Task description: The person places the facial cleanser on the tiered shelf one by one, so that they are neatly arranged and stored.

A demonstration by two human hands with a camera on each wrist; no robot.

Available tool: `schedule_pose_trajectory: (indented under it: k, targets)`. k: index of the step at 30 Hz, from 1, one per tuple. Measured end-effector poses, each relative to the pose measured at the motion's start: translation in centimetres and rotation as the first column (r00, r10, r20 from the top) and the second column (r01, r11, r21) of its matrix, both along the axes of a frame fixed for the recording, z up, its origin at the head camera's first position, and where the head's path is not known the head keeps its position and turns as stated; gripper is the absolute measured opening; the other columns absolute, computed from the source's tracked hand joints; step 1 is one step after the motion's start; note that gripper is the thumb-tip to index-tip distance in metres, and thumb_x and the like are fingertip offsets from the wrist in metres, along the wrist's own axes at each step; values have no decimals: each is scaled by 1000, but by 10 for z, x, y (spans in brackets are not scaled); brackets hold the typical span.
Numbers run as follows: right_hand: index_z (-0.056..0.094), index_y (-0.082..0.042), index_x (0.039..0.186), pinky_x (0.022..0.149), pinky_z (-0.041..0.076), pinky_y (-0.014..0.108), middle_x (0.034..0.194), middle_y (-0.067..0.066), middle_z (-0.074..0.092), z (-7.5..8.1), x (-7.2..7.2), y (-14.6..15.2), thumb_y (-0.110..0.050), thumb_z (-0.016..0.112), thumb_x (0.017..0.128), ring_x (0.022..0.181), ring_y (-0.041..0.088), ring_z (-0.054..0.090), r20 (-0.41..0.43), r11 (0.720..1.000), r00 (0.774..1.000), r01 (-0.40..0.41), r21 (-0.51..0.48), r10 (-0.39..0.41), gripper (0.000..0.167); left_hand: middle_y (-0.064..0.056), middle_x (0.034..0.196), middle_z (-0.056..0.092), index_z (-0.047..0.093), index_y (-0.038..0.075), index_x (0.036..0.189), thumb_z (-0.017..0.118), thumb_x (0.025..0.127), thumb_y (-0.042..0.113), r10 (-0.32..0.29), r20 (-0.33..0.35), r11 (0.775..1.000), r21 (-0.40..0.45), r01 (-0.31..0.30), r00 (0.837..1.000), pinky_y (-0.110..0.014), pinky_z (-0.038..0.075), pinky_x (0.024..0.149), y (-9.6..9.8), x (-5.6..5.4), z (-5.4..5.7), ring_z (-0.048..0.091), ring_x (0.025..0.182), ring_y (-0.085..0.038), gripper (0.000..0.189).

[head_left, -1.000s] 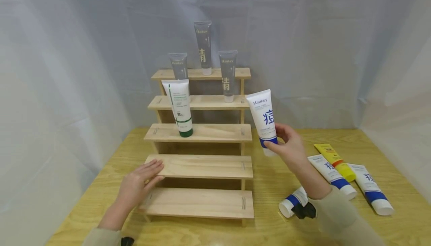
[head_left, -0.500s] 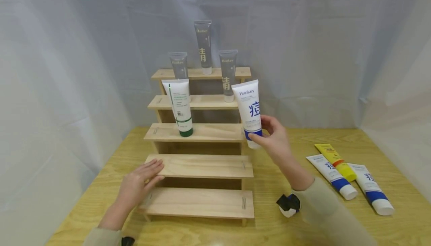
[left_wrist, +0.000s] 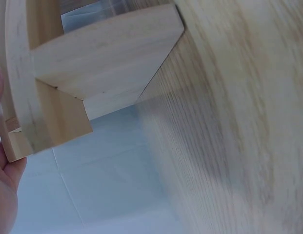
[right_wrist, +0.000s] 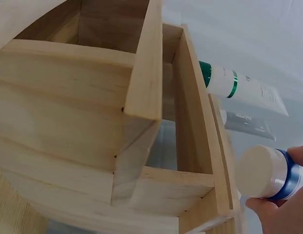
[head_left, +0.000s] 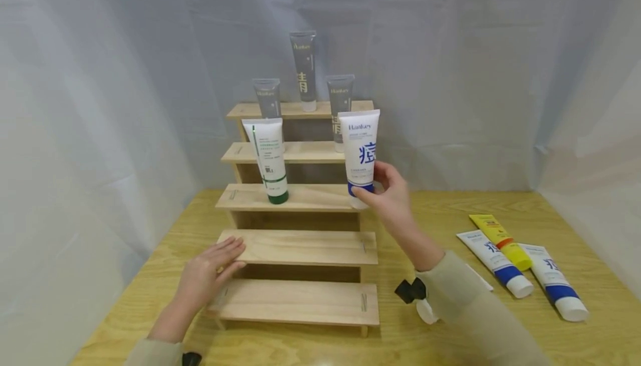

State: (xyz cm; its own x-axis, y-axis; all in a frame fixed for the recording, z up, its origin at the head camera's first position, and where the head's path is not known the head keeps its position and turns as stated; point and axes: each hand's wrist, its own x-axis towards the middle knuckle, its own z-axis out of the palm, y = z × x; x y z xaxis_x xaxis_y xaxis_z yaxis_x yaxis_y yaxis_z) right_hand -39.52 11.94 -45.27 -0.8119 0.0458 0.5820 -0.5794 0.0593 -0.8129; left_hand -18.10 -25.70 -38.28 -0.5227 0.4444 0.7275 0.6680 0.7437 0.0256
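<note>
My right hand [head_left: 393,196] pinches a white-and-blue squeeze tube [head_left: 361,146] near its cap and holds it upright at the right end of the middle step. In the right wrist view its white cap [right_wrist: 258,170] faces the camera, close to the boards. My left hand [head_left: 207,268] grips the left end of the second-lowest step of a wooden tiered stand [head_left: 300,246], fingers over the top and thumb by the front edge. A white tube with a green cap [head_left: 267,160] stands on the middle step. Grey tubes [head_left: 302,71] stand on the upper two steps.
Right of the stand, a yellow tube [head_left: 501,241] lies across a white-and-blue tube [head_left: 493,263], with another white-and-blue tube [head_left: 553,282] beside them. One more tube [head_left: 427,311] is mostly hidden under my right sleeve. A pale curtain [head_left: 450,77] hangs behind the table [head_left: 450,210].
My right hand has carried the white-and-blue tube leftward and slightly up in view, from beside the stand to over the middle step's right end. My left hand has stayed in place.
</note>
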Motion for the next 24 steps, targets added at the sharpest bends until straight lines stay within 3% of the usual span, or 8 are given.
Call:
schedule_pose_trajectory:
  k: [2,7,9,10,16,17,21,24]
  targets:
    - [47,-17,124,85,48,31,119,4,52,21,20,-8,-18,82,62,105,20,51,13,1000,1000,5,-12,-5,71,-13,104,62,66,-1,98,54,83,39,0,2,1000,1,0,1000,-42,49,75,0,0,0,60,93,-28,44]
    - [47,0,118,91,44,33,114,17,52,118,121,-35,-3,77,67,102,28,52,103,998,995,6,-67,1,59,-13,104,62,66,-1,98,55,83,38,1,7,1000,3,-1,1000,-43,50,73,0,0,0,60,93,-29,43]
    - [47,4,115,91,44,36,112,18,53,142,147,-42,-1,76,67,100,29,52,128,997,992,20,-68,-11,56,-14,104,62,66,-1,98,56,83,37,0,10,1000,5,0,1000,-42,50,73,0,0,0,60,93,-29,42]
    - [48,2,114,89,45,34,111,16,54,129,131,-42,-4,77,67,98,27,53,108,997,994,13,-75,-5,56,-14,104,62,66,-1,98,56,82,37,-1,10,1000,4,1,1000,-42,50,73,0,0,0,60,93,-29,42]
    - [50,-4,114,86,47,28,111,12,55,90,88,-43,-10,81,62,99,22,55,63,996,998,26,-85,-21,61,-13,104,62,66,-1,98,56,83,37,3,10,1000,-2,-3,1000,-42,50,73,0,1,1,60,93,-29,43]
    - [50,-6,114,86,47,27,111,10,55,97,96,-45,-11,82,61,99,22,55,64,997,997,55,-61,-51,63,-13,104,62,66,-1,98,56,82,37,3,11,1000,-3,-3,1000,-42,50,72,0,1,1,60,93,-29,42]
    - [49,-11,116,83,48,24,110,3,56,86,83,-49,-16,83,60,97,16,55,37,992,991,127,20,-127,65,-13,104,62,66,-1,98,57,82,37,6,16,1000,-3,-6,1000,-42,50,73,0,1,1,60,93,-29,42]
    - [49,-10,113,82,48,23,107,1,56,95,93,-54,-15,82,61,95,14,55,40,988,988,146,51,-148,62,-13,104,62,66,-1,98,56,83,37,5,13,1000,1,-5,1000,-42,50,74,1,1,1,60,93,-29,42]
